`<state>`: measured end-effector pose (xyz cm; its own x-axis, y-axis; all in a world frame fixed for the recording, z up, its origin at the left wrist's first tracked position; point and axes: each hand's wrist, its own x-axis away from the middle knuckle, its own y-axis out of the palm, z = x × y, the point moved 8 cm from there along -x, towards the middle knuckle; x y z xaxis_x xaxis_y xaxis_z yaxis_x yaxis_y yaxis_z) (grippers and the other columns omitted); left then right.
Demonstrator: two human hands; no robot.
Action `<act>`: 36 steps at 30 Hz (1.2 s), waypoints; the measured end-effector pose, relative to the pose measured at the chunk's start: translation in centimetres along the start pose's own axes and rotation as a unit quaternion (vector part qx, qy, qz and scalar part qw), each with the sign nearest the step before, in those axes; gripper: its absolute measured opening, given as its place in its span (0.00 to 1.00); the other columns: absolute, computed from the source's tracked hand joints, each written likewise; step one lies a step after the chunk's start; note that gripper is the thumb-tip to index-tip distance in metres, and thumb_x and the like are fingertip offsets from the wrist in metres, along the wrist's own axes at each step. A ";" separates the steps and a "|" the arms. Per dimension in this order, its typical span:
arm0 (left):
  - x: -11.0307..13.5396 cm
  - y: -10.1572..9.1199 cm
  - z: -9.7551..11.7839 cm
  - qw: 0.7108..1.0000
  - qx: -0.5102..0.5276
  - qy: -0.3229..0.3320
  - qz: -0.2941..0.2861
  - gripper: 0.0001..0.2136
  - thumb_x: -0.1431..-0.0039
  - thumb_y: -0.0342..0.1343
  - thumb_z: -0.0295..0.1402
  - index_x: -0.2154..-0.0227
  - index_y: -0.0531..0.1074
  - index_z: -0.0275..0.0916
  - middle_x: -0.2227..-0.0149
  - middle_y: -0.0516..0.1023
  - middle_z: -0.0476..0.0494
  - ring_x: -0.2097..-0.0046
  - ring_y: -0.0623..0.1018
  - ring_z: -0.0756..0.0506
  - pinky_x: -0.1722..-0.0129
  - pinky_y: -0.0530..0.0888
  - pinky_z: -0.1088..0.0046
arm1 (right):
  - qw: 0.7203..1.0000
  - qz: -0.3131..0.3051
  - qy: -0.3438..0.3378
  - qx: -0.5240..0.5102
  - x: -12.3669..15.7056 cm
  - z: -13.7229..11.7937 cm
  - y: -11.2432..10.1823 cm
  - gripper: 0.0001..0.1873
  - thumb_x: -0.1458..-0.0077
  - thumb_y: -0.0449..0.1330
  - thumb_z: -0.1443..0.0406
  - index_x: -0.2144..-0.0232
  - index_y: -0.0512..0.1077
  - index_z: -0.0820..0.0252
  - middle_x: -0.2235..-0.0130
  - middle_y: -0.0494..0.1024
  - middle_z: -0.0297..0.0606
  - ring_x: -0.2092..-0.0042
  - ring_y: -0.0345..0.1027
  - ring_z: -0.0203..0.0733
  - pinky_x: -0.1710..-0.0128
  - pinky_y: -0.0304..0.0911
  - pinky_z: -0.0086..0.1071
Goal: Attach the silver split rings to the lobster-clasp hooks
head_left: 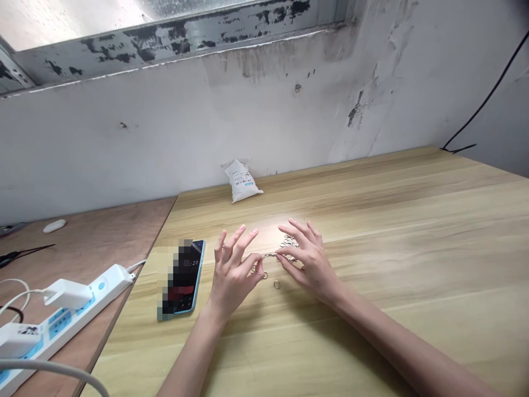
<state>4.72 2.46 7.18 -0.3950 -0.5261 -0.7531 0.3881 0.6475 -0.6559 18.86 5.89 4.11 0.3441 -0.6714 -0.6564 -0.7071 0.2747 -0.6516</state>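
At far left, a power strip (70, 325) with white plugs lies on a brown board, cut off by the frame's lower edge. Beside it, on the pale wood table (372, 220), lies a phone (182, 278), its screen pixelated.

The left hand (233, 270) is half open, with its fingers spread and raised. Its thumb (257, 263) reaches to one end of a thin metal chain (268, 256). The chain's visible stretch runs almost level between the hands, rising slightly to the right. The right hand (308, 259) is curved over the other end, with its fingers (285, 255) on or just beside the links. Neither hand's hold can be made out at this size.

Behind those fingers, more chain lies bunched, partly hidden and too small to count. One small ring (276, 285) lies loose below the hands, and another (265, 275) sits by the left thumb. Farther off, a white packet (242, 180) leans against the wall (124, 165).
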 end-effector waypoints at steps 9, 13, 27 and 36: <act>0.1 -0.4 1.2 0.998 -0.034 0.050 0.013 0.04 0.45 0.60 0.25 0.70 0.73 0.41 0.47 0.77 0.44 0.42 0.72 0.38 0.38 0.61 0.50 | 0.996 -0.087 0.003 -0.014 0.0 0.0 1.0 0.09 0.38 0.56 0.64 0.68 0.76 0.54 0.39 0.66 0.42 0.31 0.42 0.56 0.36 0.40 0.62; 0.3 -0.3 1.4 0.998 -0.036 0.060 0.008 0.04 0.44 0.60 0.25 0.71 0.72 0.41 0.47 0.76 0.44 0.41 0.71 0.39 0.37 0.61 0.51 | 0.990 -0.131 0.020 -0.045 0.2 0.5 1.5 0.09 0.39 0.57 0.63 0.68 0.77 0.54 0.39 0.65 0.41 0.30 0.39 0.57 0.36 0.40 0.64; 0.4 -0.4 1.7 0.999 -0.020 0.024 0.032 0.06 0.46 0.60 0.24 0.69 0.74 0.43 0.47 0.76 0.43 0.40 0.69 0.39 0.36 0.60 0.51 | 0.978 -0.179 0.029 -0.100 0.5 -0.5 2.0 0.08 0.40 0.58 0.64 0.70 0.76 0.54 0.40 0.68 0.42 0.31 0.43 0.57 0.38 0.47 0.62; 0.4 -0.4 1.1 0.996 0.033 -0.059 0.057 0.04 0.44 0.62 0.26 0.70 0.75 0.44 0.47 0.74 0.41 0.40 0.68 0.38 0.39 0.61 0.48 | 0.972 -0.192 0.045 -0.130 0.7 -1.1 1.9 0.08 0.39 0.58 0.63 0.69 0.77 0.53 0.40 0.68 0.40 0.31 0.43 0.54 0.37 0.51 0.57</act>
<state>5.28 1.39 7.12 -0.2467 -0.5147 -0.8211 0.4802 0.6710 -0.5649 17.05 5.18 2.84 0.5670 -0.7504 -0.3398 -0.6732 -0.1845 -0.7161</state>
